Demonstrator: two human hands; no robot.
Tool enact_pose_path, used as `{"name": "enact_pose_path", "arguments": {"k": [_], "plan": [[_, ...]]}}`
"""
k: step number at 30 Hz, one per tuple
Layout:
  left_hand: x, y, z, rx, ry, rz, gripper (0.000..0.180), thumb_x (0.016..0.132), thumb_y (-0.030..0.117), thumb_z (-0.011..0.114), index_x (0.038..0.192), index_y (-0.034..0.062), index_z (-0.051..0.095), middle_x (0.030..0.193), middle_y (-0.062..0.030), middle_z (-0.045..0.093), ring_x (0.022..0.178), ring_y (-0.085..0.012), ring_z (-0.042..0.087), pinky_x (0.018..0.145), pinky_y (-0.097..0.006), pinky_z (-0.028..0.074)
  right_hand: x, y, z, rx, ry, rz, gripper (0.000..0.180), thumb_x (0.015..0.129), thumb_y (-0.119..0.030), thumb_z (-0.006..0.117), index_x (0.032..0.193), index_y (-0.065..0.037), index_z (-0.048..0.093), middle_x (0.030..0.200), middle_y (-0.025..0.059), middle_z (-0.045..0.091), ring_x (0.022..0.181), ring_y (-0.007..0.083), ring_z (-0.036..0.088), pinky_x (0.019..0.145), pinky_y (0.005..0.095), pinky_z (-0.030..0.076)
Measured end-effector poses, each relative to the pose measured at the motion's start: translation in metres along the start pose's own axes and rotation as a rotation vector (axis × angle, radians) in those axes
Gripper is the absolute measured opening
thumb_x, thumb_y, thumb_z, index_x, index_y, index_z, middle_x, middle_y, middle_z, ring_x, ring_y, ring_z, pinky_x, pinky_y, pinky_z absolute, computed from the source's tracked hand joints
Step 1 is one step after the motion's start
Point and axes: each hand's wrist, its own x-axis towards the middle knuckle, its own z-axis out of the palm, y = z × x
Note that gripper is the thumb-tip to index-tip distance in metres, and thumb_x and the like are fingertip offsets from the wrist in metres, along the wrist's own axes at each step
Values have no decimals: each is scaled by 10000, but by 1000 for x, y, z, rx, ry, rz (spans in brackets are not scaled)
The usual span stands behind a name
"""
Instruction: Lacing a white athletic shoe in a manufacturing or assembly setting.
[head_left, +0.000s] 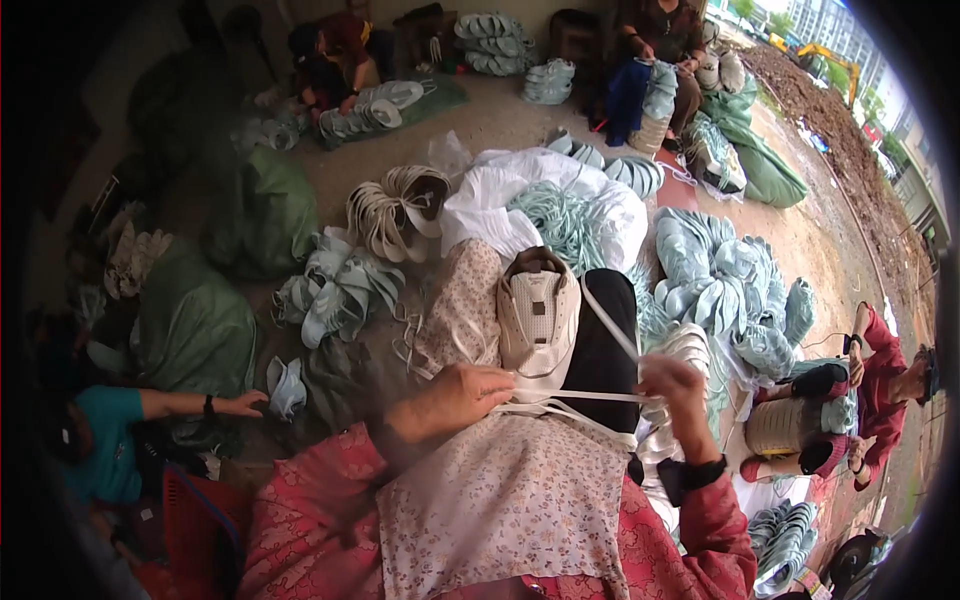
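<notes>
A beige and white shoe upper (541, 318) lies upright between my knees, its dark-lined opening away from me. Just at its near end, my left hand (455, 402) is closed, fingers pressed together on a white shoelace (590, 397). The lace runs taut to the right, into the closed fingers of my right hand (675, 388), which is slightly blurred. Another stretch of lace loops down over my dark trouser leg toward the right hand. More white strands cross my lap below the left fingertips. A floral apron (500, 510) covers my lap.
Ahead, a white sack (485, 205) holds pale green laces (560, 220). Bundles of light blue shoe parts (720, 265) are piled at my right, others (340, 285) at my left. Green sacks (195, 320) stand further left. Co-workers sit around; one person's hand (240, 404) reaches in at left.
</notes>
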Motion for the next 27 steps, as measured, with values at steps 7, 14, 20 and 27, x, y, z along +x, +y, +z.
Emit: {"name": "enact_pose_path", "arguments": {"k": [7,14,20,27], "plan": [[-15,-13,-1,3,-297,-25,267,903,213,672,1129,74,702,999,-154,717,885,-282,696,788,-339,542,-34,-36,-160,317,748,-376,364,968,-144,627,1273,48,574,988,75,661,870,159,659,768,272,565],[2,1,-53,-438,-363,-406,262,949,181,626,1103,-14,709,1003,-90,744,917,-126,684,832,-262,523,-166,-82,-340,-524,1273,-918,583,799,68,360,1376,85,445,1320,193,524,1236,284,543,1102,361,408],[-29,-17,-145,-429,99,-708,238,917,144,614,1068,-17,703,873,-71,728,640,-107,635,581,-228,489,-212,-77,-426,-832,1484,-781,510,825,4,431,1328,25,518,1225,139,608,1175,247,572,1037,361,447],[-81,-60,-234,1178,530,-768,195,840,95,591,990,36,703,845,-233,666,802,-418,654,660,-457,517,-46,-53,-226,160,773,-407,197,933,-134,672,1079,-2,679,946,60,686,809,141,658,729,254,536]]}}
